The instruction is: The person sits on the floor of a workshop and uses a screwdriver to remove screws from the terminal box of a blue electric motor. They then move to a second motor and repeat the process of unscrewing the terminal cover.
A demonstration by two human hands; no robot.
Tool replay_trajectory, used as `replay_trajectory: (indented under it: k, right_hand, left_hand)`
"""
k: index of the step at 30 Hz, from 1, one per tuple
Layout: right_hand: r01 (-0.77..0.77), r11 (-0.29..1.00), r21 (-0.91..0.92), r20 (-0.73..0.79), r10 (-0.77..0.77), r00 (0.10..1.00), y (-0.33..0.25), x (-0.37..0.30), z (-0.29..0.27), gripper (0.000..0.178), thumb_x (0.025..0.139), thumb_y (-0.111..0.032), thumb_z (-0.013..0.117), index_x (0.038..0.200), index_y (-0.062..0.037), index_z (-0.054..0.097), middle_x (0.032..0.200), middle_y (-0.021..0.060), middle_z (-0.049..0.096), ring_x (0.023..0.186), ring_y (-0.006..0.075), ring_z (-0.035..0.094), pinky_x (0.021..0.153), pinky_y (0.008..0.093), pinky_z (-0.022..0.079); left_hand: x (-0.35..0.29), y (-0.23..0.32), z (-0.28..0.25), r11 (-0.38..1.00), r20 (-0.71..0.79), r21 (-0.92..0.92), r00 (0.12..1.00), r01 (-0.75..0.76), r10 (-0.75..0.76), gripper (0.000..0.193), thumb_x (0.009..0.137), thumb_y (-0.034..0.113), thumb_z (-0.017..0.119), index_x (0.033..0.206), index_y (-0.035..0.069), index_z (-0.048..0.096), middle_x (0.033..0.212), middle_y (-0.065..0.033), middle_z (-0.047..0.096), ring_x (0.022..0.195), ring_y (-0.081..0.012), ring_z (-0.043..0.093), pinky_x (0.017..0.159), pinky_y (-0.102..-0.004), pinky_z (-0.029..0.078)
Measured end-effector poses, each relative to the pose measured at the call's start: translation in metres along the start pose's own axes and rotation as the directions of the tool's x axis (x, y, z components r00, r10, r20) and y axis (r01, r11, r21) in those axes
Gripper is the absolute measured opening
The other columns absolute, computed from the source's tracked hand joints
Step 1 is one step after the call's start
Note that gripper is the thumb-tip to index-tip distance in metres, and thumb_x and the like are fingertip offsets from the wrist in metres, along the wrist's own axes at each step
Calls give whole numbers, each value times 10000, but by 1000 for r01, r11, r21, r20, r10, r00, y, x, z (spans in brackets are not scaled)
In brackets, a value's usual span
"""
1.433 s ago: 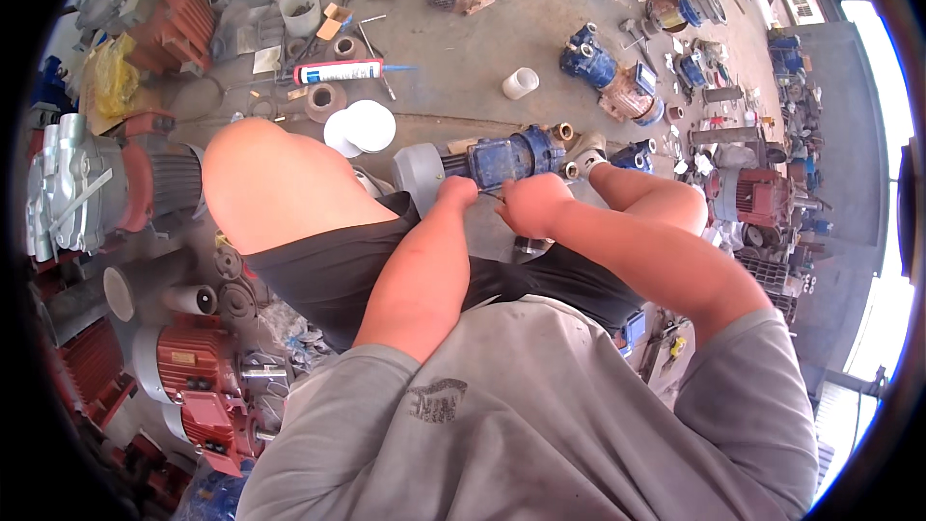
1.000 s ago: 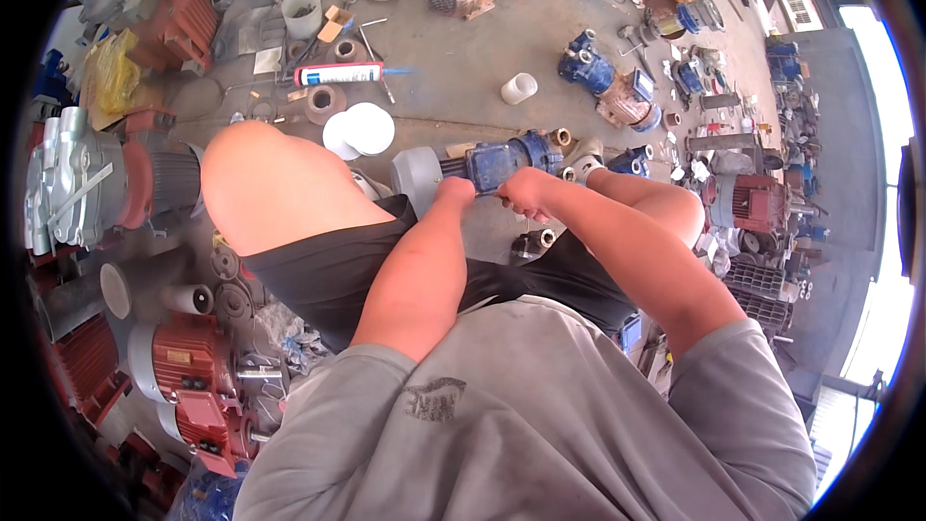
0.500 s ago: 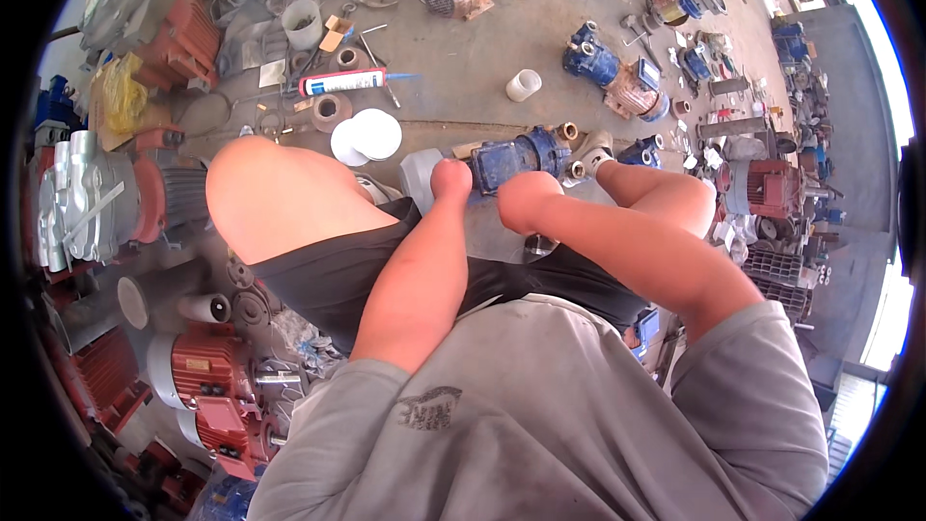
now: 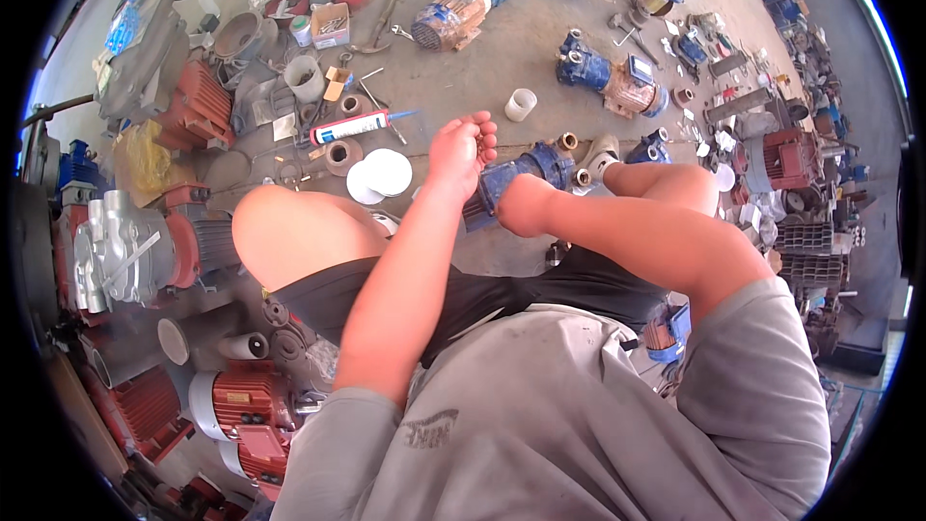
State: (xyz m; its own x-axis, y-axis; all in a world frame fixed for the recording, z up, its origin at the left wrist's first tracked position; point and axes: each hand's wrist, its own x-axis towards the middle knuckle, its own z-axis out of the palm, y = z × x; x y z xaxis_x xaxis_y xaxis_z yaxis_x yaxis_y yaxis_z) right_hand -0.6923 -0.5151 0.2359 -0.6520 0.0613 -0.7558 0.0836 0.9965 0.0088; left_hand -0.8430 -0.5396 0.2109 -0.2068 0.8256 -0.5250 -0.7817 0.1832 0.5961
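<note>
A blue motor with a pump head [image 4: 555, 162] lies on the floor between my feet, brass-coloured fittings at its far right end. My left hand [image 4: 463, 152] is raised at its left side, palm turned up and fingers curled in. Small dark bits show at those fingers, too small to name. At the motor's near side my right hand [image 4: 526, 205] is bent down against the body; its fingers are hidden. A white cup [image 4: 521, 104] stands just beyond the motor. Two white discs [image 4: 391, 174] overlap on the floor left of my left hand.
A sealant cartridge [image 4: 349, 127] with a blue nozzle lies beyond the discs, beside a rusty ring [image 4: 342, 154]. Another blue pump motor [image 4: 612, 79] is at the far right. Red motors [image 4: 249, 400] stand at the near left. Loose parts [image 4: 709, 53] litter the right side.
My left hand has lifted off the near left of the motor, moved up and away, and turned palm up. The right hand stays at the motor. The whole view has shifted slightly.
</note>
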Motion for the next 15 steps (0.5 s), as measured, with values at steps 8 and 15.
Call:
replay_trajectory:
  k: [8, 15]
  right_hand:
    - [-293, 920, 259, 232, 236, 944, 8, 20, 1, 236, 897, -162, 631, 1033, -101, 813, 1071, 104, 780, 1018, 316, 742, 834, 434, 592]
    - [-199, 976, 88, 73, 193, 979, -1, 3, -8, 224, 891, -174, 644, 1018, -112, 818, 1068, 84, 782, 1011, 290, 747, 801, 419, 593]
  left_hand:
    - [-9, 31, -6, 906, 79, 423, 995, 24, -63, 269, 1036, 89, 495, 1227, 12, 668, 1012, -37, 691, 809, -104, 611, 698, -272, 529]
    - [10, -8, -35, 920, -55, 384, 996, 81, -64, 275, 1088, 237, 513, 1158, 34, 684, 918, -18, 668, 731, -96, 579, 631, -264, 514]
